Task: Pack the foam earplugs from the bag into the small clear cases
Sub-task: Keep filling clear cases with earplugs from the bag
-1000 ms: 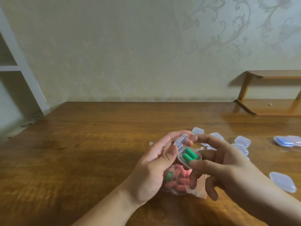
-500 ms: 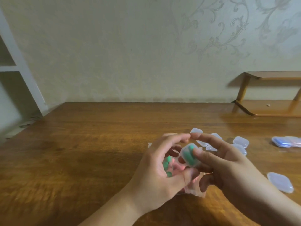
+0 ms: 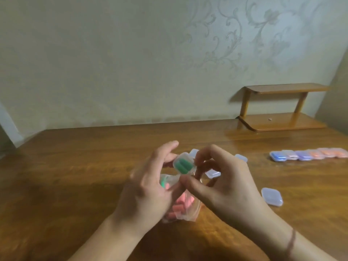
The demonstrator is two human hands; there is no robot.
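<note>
— Wallpaper with a pale scroll pattern backs a wooden worktop [image 3: 75, 176]; why is the case [image 3: 183, 165] held up above it rather than set down?

— Likely so both hands can press it closed. The left hand [image 3: 150, 193] and right hand [image 3: 224, 185] each pinch it from a side, fingers curled round its edges, with two green earplugs [image 3: 182, 164] showing through the clear plastic.

— And the bag [image 3: 180, 206]?

— It lies right under the hands, within easy reach for the next pair; pink plugs show through it.

— The row [image 3: 308, 154] at far right?

— Filled cases, blue to orange, lined up well apart from the work, probably as the finished lot. One empty case [image 3: 272, 199] sits nearer the right wrist, others [image 3: 212, 173] beyond the fingers.

— What can't be made out?

— Whether the lid has fully latched; the fingers cover its seam. The hands also hide the bag's mouth, and motion blur softens the left hand.
</note>
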